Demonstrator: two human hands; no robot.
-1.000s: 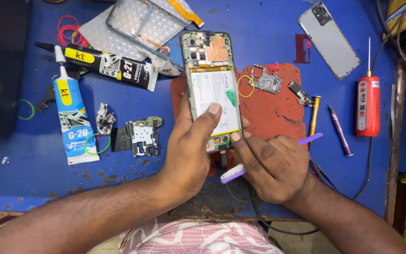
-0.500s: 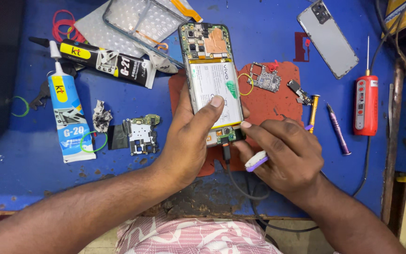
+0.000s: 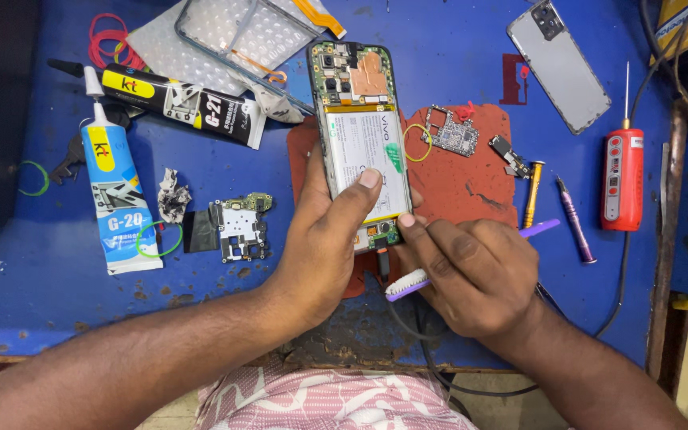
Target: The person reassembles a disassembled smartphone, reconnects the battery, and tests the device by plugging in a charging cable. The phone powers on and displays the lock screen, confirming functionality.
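An opened phone (image 3: pixel 360 127) lies face down with its back off, showing a white battery and circuit boards. My left hand (image 3: pixel 324 231) grips its lower half, thumb pressed on the battery. My right hand (image 3: pixel 467 271) holds a purple toothbrush (image 3: pixel 412 283), bristles pointing toward me, while its fingertips touch the phone's bottom edge by the small green board. The phone rests over a red mat (image 3: pixel 471 179) on the blue table (image 3: pixel 224 287).
A white-and-blue glue tube (image 3: pixel 117 199) and a black one (image 3: pixel 177 99) lie at left, near a loose board (image 3: pixel 240 227). A clear case (image 3: pixel 240 36) sits at the top, a grey back cover (image 3: pixel 559 64) top right, a red tool (image 3: pixel 621 179) and screwdrivers (image 3: pixel 575 223) at right.
My right hand has turned the toothbrush so its head points toward me, and its fingertips have moved up to the phone's bottom edge. The left hand keeps its grip.
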